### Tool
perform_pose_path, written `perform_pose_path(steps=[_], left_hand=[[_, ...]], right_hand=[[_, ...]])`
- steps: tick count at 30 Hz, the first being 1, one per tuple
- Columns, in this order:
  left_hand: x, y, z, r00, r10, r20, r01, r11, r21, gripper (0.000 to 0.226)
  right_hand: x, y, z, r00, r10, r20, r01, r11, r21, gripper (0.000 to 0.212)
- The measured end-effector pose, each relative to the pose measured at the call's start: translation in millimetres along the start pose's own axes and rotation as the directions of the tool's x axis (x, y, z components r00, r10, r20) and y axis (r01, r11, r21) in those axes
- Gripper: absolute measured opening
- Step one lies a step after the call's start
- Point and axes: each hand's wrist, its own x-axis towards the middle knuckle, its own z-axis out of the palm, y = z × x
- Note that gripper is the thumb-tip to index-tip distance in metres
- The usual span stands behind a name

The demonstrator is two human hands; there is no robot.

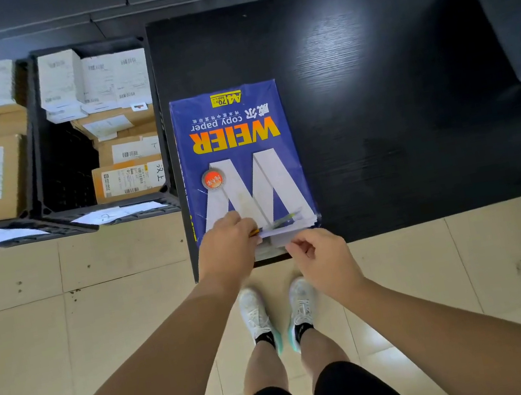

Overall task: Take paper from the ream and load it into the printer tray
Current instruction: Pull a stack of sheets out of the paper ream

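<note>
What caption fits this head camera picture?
Two hands open a blue paper ream on a black table.

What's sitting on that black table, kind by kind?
Ream of copy paper: 1
Pen lying on the ream: 1
Total: 2, on the black table

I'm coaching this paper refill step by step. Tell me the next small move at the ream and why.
Probably move the pen off the ream with the left hand, which is already at its end. The pen lies across the opened near end, right above the exposed sheets, and the right hand hovers there empty, ready to pull paper out.
</note>
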Motion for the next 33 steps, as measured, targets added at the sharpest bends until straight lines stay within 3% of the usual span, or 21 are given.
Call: perform_pose_path(steps=[3, 7, 13, 21, 27, 33], left_hand=[[4.2, -4.3, -2.7, 0.999, 0.049, 0.016, -0.049, 0.998, 0.028, 0.024], [8.4, -5.5, -4.6, 0.999, -0.042, -0.025, 0.039, 0.994, -0.102, 0.025], [10.0, -3.6, -4.5, 0.996, -0.080, -0.039, 0.074, 0.987, -0.142, 0.023], [9.5, -1.2, -7.7, 0.996, -0.090, -0.021, 0.086, 0.987, -0.135, 0.025], [8.9, -0.8, -9.8, 0.996, -0.088, -0.016, 0.085, 0.988, -0.132, 0.026], [8.5, -0.4, -9.4, 0.996, -0.091, -0.007, 0.089, 0.988, -0.123, 0.025]], right_hand=[[2.4, 0.7, -6.2, 0.996, 0.037, -0.077, -0.036, 0.999, 0.015, 0.011], [7.3, 2.2, -15.3, 0.970, 0.171, -0.173, -0.160, 0.984, 0.074, 0.013], [11.4, -0.7, -19.1, 0.938, 0.260, -0.227, -0.231, 0.962, 0.147, 0.015], [14.5, -6.1, -16.9, 0.932, 0.269, -0.242, -0.247, 0.962, 0.115, 0.022], [18.1, -13.7, -17.0, 0.896, 0.372, -0.243, -0.331, 0.924, 0.194, 0.014], [21.4, -15.3, -15.4, 0.872, 0.471, -0.136, -0.428, 0.867, 0.256, 0.017]])
